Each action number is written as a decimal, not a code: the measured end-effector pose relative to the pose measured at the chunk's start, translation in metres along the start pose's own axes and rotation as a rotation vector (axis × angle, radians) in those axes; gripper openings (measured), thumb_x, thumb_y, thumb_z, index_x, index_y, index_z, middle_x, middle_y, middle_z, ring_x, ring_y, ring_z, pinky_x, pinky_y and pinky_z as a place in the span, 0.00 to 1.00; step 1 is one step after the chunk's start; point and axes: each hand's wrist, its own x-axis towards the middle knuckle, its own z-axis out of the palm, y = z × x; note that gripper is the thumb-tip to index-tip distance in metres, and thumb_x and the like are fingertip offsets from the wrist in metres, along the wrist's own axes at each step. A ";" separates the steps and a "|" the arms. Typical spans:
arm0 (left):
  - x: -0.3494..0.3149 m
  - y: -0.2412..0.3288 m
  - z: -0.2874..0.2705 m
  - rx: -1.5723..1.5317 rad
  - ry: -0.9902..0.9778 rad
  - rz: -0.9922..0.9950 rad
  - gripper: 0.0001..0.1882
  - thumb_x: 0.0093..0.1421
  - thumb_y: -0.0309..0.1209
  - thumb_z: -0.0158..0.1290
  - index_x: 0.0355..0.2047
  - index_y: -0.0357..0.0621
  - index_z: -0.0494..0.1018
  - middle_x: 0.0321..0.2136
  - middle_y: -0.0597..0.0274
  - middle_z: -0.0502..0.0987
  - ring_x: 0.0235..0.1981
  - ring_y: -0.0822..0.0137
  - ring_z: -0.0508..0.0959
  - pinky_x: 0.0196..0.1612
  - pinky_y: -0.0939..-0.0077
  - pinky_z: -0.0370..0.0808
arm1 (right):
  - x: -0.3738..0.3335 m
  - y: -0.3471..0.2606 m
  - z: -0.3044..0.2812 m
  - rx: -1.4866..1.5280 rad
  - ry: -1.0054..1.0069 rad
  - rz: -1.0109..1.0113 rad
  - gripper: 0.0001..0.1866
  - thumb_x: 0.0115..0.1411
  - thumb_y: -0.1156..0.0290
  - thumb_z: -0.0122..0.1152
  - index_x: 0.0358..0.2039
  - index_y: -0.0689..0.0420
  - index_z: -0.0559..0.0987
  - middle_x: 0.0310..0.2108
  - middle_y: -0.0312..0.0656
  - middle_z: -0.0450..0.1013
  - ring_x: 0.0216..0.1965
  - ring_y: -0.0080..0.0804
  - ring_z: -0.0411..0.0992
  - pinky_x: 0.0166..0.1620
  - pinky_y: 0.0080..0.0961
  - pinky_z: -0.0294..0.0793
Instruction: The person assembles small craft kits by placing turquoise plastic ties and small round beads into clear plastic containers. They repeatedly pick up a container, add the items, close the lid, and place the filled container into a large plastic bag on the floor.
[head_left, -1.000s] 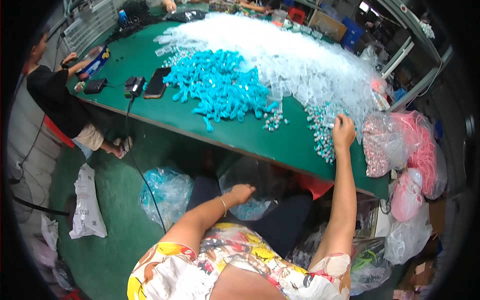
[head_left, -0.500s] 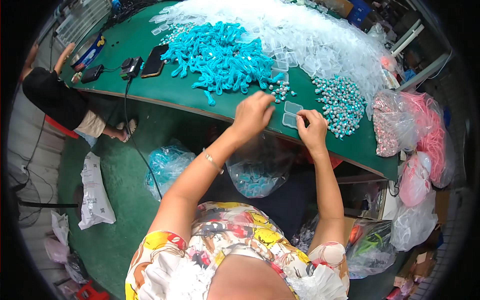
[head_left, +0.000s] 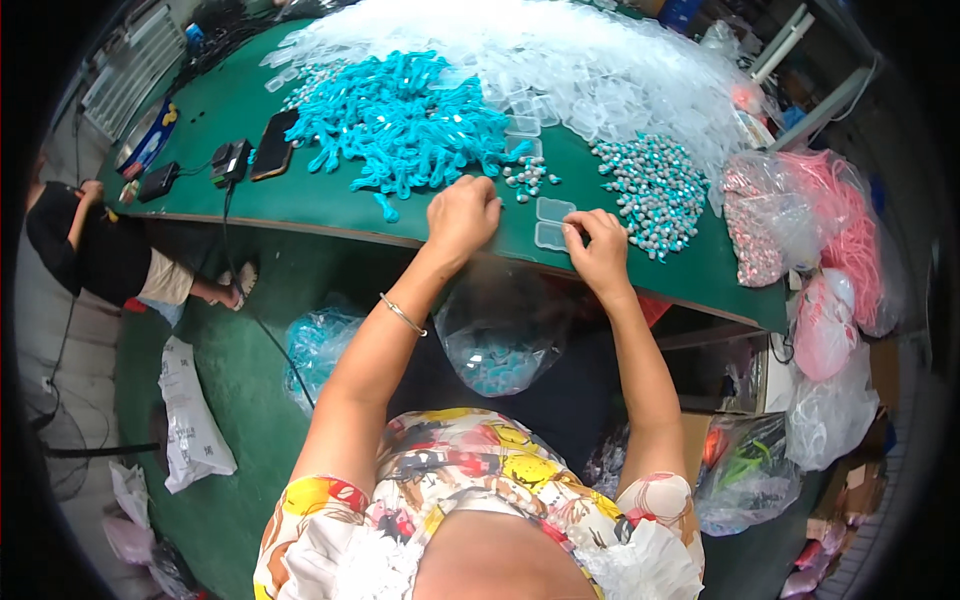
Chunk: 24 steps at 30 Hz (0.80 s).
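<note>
A small clear plastic box (head_left: 551, 236) lies with its lid folded back near the table's front edge. My right hand (head_left: 600, 246) has its thumb and fingertips closed on the box's right edge. To the left, my left hand (head_left: 463, 216) is curled just below a heap of turquoise looped cords (head_left: 405, 125); whatever its fingers hold is hidden. A little group of grey and turquoise beads (head_left: 530, 178) sits between the hands, beyond the box. More such beads form a larger pile (head_left: 655, 195) to the right of my right hand.
Clear plastic boxes (head_left: 600, 70) are heaped along the table's far side. A phone (head_left: 273, 145) and black cabled devices (head_left: 230, 162) lie at left. Bags of pink cords (head_left: 830, 220) hang at the right corner. Another person (head_left: 90, 240) sits far left. Filled bags (head_left: 497, 350) are below the table.
My left hand has drawn slightly left, away from the small bead group, and its fingers are more curled. My right hand stays at the box. The whole view has shifted a little.
</note>
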 end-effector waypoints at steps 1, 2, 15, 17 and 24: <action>0.001 0.001 -0.002 0.029 -0.027 -0.024 0.07 0.53 0.34 0.60 0.27 0.45 0.76 0.29 0.57 0.77 0.33 0.52 0.79 0.34 0.57 0.74 | 0.003 0.000 -0.003 0.010 -0.024 0.006 0.04 0.53 0.69 0.64 0.30 0.52 0.80 0.27 0.34 0.74 0.33 0.36 0.72 0.39 0.36 0.65; 0.000 0.002 0.000 0.015 -0.017 -0.027 0.06 0.54 0.33 0.59 0.28 0.45 0.76 0.30 0.57 0.77 0.34 0.52 0.79 0.35 0.57 0.74 | 0.006 0.002 -0.007 0.076 -0.047 0.073 0.05 0.54 0.68 0.64 0.31 0.52 0.80 0.27 0.35 0.74 0.34 0.36 0.73 0.39 0.36 0.66; -0.006 0.000 0.002 -0.314 -0.026 0.052 0.06 0.54 0.29 0.57 0.33 0.44 0.77 0.30 0.56 0.78 0.33 0.51 0.79 0.37 0.58 0.75 | 0.070 0.058 -0.018 -0.660 -0.090 -0.070 0.05 0.52 0.70 0.64 0.31 0.51 0.82 0.33 0.38 0.75 0.43 0.40 0.72 0.46 0.45 0.61; -0.010 0.010 -0.002 -0.468 -0.085 -0.020 0.07 0.54 0.29 0.58 0.34 0.44 0.77 0.31 0.56 0.78 0.33 0.52 0.79 0.37 0.59 0.75 | 0.059 0.046 -0.021 -0.442 -0.040 -0.047 0.06 0.53 0.70 0.63 0.33 0.54 0.81 0.32 0.40 0.75 0.39 0.40 0.73 0.43 0.42 0.67; -0.014 0.037 0.013 -0.400 -0.172 0.141 0.08 0.51 0.29 0.61 0.32 0.42 0.78 0.33 0.58 0.76 0.31 0.59 0.76 0.35 0.64 0.74 | 0.010 -0.007 -0.035 0.265 -0.240 0.122 0.09 0.53 0.77 0.63 0.36 0.60 0.79 0.30 0.44 0.78 0.30 0.32 0.76 0.34 0.26 0.74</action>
